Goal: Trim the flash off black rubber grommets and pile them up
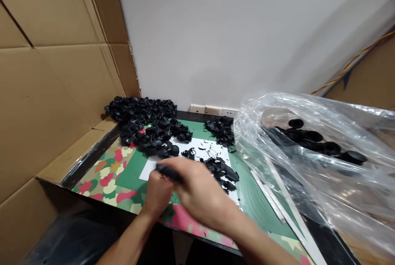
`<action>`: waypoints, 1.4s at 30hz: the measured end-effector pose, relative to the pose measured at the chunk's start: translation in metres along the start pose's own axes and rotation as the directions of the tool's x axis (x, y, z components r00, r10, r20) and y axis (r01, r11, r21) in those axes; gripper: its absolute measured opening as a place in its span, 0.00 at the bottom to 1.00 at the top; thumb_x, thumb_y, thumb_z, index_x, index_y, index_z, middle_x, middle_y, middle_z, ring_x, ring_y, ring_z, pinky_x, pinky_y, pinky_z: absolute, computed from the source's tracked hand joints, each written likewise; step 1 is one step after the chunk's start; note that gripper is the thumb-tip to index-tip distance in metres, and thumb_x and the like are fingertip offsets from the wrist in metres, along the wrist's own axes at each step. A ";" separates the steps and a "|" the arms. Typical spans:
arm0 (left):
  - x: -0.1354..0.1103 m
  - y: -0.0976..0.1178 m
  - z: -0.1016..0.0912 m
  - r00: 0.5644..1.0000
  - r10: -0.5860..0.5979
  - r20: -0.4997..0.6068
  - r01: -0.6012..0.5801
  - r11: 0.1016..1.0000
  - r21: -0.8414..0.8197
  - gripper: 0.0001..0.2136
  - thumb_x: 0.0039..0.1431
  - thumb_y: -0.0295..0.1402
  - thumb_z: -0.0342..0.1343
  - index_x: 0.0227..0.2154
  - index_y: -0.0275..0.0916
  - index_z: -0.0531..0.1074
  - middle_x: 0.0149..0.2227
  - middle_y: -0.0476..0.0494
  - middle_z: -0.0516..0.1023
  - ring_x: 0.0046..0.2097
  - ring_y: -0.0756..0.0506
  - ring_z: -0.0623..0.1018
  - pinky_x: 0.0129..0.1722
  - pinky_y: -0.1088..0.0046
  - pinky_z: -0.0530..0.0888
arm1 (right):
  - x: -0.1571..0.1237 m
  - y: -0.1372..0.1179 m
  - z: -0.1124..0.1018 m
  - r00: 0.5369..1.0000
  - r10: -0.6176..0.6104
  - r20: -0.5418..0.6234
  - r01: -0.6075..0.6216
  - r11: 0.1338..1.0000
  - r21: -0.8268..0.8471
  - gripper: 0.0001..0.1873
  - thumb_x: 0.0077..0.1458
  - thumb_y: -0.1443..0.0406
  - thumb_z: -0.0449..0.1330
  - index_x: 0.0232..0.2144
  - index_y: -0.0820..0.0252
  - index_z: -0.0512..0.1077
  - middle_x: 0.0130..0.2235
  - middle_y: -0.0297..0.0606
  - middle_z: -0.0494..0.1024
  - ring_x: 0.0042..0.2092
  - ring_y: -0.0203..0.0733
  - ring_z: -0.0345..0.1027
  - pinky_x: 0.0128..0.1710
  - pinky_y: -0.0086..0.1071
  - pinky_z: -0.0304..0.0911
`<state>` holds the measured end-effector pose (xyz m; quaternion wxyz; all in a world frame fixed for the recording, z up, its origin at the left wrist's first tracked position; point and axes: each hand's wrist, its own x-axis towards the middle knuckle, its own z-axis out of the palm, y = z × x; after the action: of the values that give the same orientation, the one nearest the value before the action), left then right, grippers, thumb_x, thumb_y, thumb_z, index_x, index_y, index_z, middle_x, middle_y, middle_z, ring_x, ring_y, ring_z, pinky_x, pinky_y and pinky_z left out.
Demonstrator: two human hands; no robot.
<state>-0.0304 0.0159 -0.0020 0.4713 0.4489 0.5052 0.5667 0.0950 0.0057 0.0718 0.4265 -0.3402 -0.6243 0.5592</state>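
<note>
My left hand (157,193) and my right hand (200,191) meet above the front of the table. A black rubber part (169,173) shows between them, its shape mostly hidden by my fingers. The right hand is closed on it and slightly smeared by motion. My left hand forms a fist against the same spot; what lies inside it is covered. Just beyond the hands, ribbed black rubber boots (160,148) lie on a white sheet (147,169). Torn black rubber scraps (220,170) are spread on the sheet to the right.
A big heap of black rubber pieces (142,108) fills the back left corner beside a cardboard wall (61,75). More scraps (219,128) lie at the back. On the right, a clear plastic bag (296,166) holds black rubber parts (311,139). White strips (268,195) lie near it.
</note>
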 end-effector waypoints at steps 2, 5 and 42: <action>-0.001 0.001 0.001 1.000 -0.012 -0.015 0.012 1.000 0.009 0.12 0.36 0.29 0.68 0.29 0.36 0.78 0.20 0.52 0.72 0.23 0.51 0.70 0.21 0.78 0.68 | -0.005 0.010 -0.023 0.972 0.056 -0.228 -0.101 0.977 -0.188 0.10 0.46 0.62 0.57 0.30 0.57 0.75 0.31 0.38 0.77 0.35 0.46 0.68 0.38 0.38 0.61; -0.003 0.002 0.006 0.999 -0.034 0.001 0.034 0.999 0.029 0.15 0.36 0.29 0.68 0.32 0.36 0.78 0.21 0.51 0.74 0.24 0.51 0.72 0.24 0.77 0.71 | -0.014 0.031 -0.041 0.906 0.161 -0.391 -0.231 0.963 -0.139 0.14 0.44 0.57 0.59 0.30 0.61 0.74 0.29 0.39 0.76 0.31 0.44 0.67 0.31 0.35 0.61; -0.007 -0.001 0.003 0.913 0.376 0.160 -0.405 0.886 0.228 0.11 0.44 0.33 0.68 0.34 0.41 0.80 0.33 0.46 0.76 0.26 0.52 0.71 0.23 0.79 0.68 | -0.024 0.073 -0.018 0.882 0.420 -0.212 -0.193 0.735 0.651 0.23 0.32 0.54 0.71 0.23 0.62 0.65 0.15 0.22 0.61 0.13 0.20 0.39 0.13 0.22 0.35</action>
<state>-0.0264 0.0096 -0.0027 0.3128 0.6292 0.4463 0.5542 0.1173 0.0025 -0.0041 0.5159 -0.3759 -0.2583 0.7252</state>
